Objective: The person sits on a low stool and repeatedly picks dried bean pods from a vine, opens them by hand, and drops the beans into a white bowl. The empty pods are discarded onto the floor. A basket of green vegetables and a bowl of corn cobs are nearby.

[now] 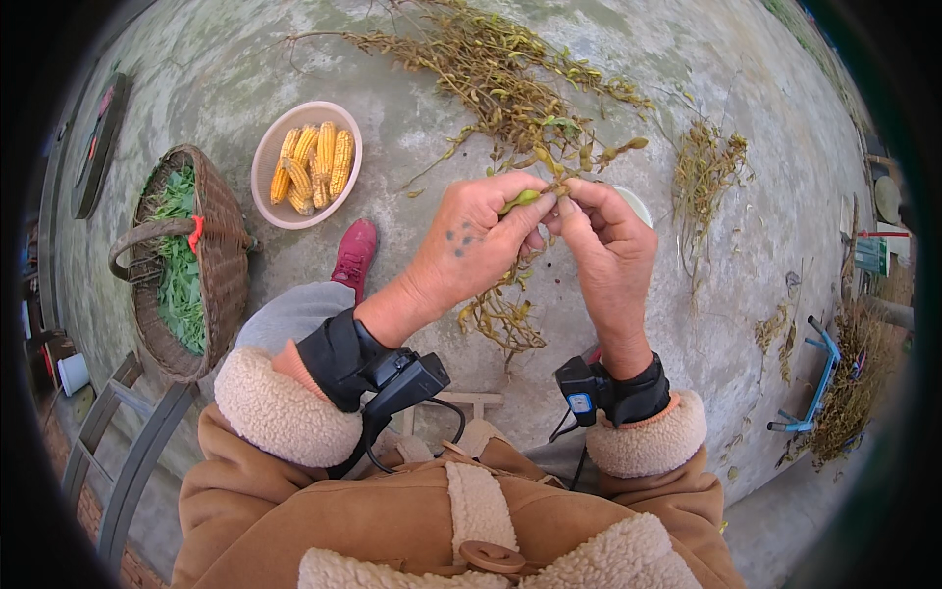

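In front of me my left hand (446, 245) and my right hand (613, 260) meet fingertip to fingertip, both closed in pinches. Between them is a dry bean stalk (502, 319) with yellow-green pods, its lower part hanging below my hands. A plump green bean pod (522, 200) shows at my left thumb and fingers. My right thumb and forefinger pinch the stalk or a pod on it; the exact grip is hidden. Behind my right hand a pale round container (633, 204) is mostly covered. Just beyond lies a heap of dry bean plants (491, 74) on the concrete.
A pink basin (262, 157) of corn cobs (340, 162) stands left of the heap. Further left are a wicker basket (221, 255) with green leaves and a grey metal frame (142, 471). More bean plants (708, 167) and a blue metal frame (822, 378) lie right.
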The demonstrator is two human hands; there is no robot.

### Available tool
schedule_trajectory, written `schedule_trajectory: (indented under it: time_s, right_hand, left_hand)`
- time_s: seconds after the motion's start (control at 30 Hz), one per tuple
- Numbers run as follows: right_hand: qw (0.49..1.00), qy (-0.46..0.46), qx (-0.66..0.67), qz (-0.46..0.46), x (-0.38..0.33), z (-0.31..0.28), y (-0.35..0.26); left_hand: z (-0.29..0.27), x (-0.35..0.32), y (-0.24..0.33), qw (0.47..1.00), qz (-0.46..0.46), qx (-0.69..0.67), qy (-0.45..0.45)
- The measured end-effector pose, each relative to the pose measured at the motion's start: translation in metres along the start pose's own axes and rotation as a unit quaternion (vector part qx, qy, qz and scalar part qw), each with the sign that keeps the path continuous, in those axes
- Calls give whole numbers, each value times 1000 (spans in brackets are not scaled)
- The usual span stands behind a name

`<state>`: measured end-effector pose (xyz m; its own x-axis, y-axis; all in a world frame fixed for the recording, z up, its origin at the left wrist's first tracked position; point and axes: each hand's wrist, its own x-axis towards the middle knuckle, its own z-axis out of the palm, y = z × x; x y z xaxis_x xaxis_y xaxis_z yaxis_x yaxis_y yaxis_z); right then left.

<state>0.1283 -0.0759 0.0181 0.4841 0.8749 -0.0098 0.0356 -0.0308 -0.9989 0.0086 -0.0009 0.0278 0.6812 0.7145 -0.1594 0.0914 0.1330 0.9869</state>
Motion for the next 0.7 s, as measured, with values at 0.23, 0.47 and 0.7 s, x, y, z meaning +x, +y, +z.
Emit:
schedule_trajectory:
  time_s: [0.23,0.47,0.7]
  right_hand:
    - [999,29,15,15,-1,2,2]
    - [998,2,56,37,2,-2,0]
    - [997,-20,71,33,3,-3,-4]
  left_hand:
    - [4,-2,-3,997,56,56,16]
    - [5,-1,-3,999,37,17,30]
    - [3,1,-4,998,39,38,26]
